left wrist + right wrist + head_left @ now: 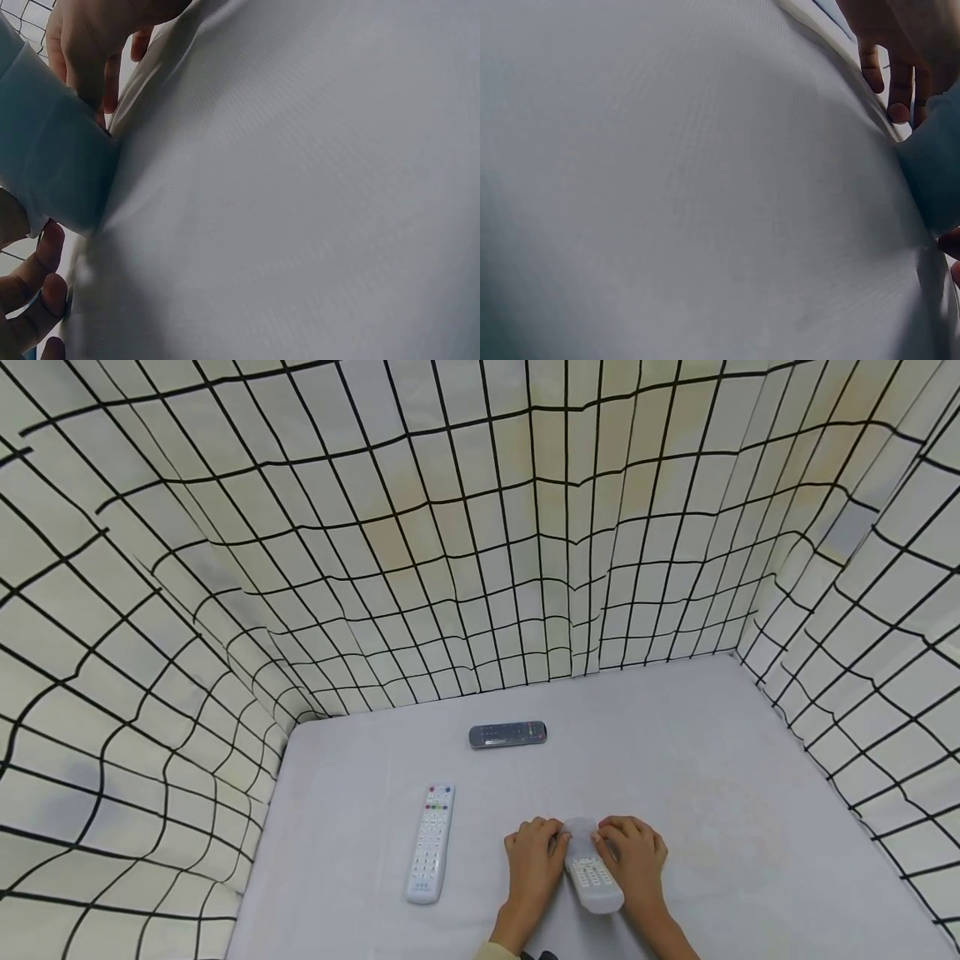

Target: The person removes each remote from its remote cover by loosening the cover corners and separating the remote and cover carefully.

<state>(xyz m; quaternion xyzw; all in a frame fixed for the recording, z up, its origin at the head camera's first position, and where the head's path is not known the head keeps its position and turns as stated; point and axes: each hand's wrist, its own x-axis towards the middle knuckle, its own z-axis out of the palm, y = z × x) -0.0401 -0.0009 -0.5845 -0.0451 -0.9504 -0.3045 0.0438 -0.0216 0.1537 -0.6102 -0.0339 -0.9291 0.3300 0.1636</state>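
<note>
Between my two hands, a white remote control (595, 878) lies with its keypad facing up and its near end toward me. A hazy, translucent plastic sleeve (580, 839) wraps its far end. My left hand (534, 860) pinches the sleeve's left edge with thumb and fingers. On the opposite edge, my right hand (636, 860) pinches it the same way. In the left wrist view the sleeve (56, 157) looks bluish, with fingers on both sides of it. The right wrist view catches just a bluish part of the sleeve (934, 169) at its right border.
A second white remote (431, 843) with small coloured buttons lies to the left of my hands. Farther back is a dark grey remote (507, 734), lying crosswise. White cloth covers the table (337, 827); black-gridded white curtains (480, 543) enclose its back and sides.
</note>
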